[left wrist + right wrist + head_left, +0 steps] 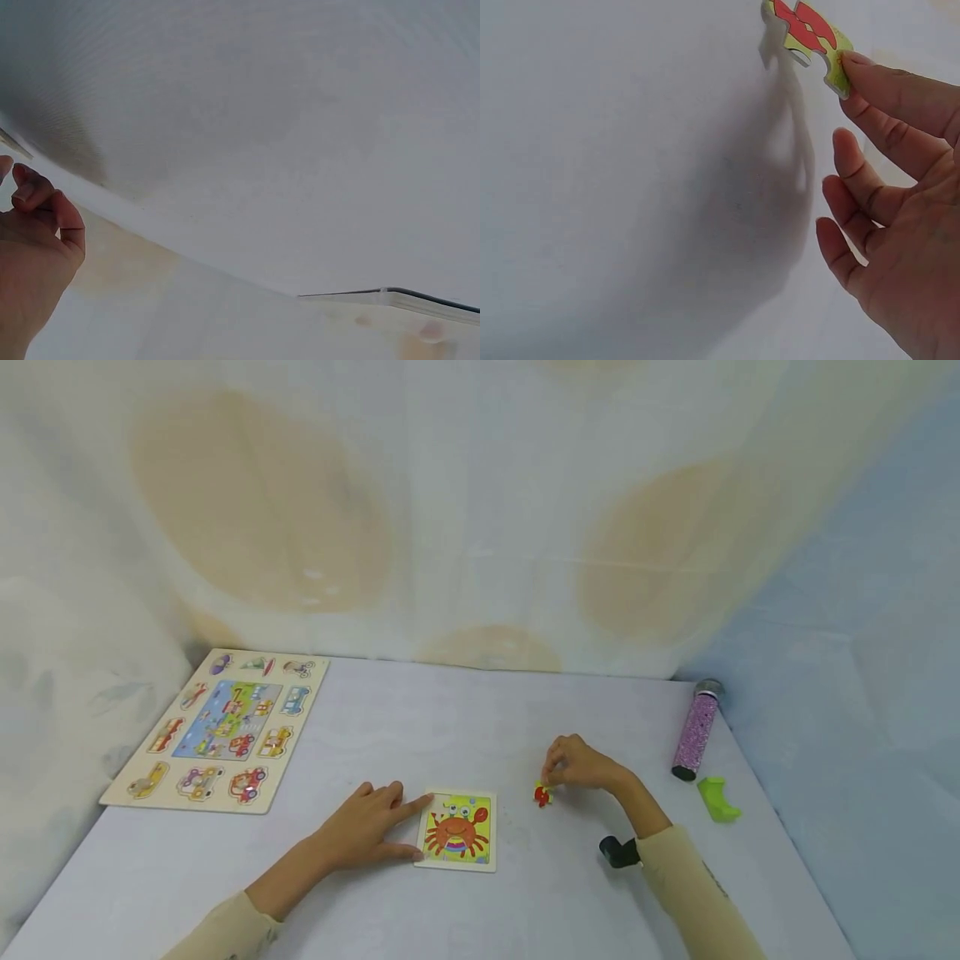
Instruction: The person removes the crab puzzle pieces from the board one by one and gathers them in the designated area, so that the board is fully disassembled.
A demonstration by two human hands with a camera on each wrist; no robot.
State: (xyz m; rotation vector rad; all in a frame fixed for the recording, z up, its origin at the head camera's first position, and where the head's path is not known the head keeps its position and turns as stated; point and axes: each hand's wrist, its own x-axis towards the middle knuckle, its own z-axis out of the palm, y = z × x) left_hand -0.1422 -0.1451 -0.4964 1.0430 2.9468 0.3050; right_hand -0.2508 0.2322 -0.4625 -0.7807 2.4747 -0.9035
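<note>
- Head view: a person wearing pale sleeves is working with both hands at a white-covered table.
- Head view: the left hand is resting beside a small square crab puzzle, its index finger and thumb stretching out to touch the puzzle's left side near the upper and lower corners; it is steadying its fingers there without grasping.
- Head view: the right hand is pinching a small red and yellow puzzle piece, which is sitting to the right of the crab puzzle, apart from it.
- Head view: a large board of vehicle pictures is lying at the far left; a glittery purple microphone and a green object are lying at the right, and a black object is showing just beside the right sleeve.
- Left wrist view: the left hand is appearing only at the left edge, some fingers bending; what it is touching is lying too far out of frame to tell.
- Right wrist view: the thumb and index finger are gripping the piece by one end, while the other three fingers are curling loosely below and a shadow is falling across the white surface.
</note>
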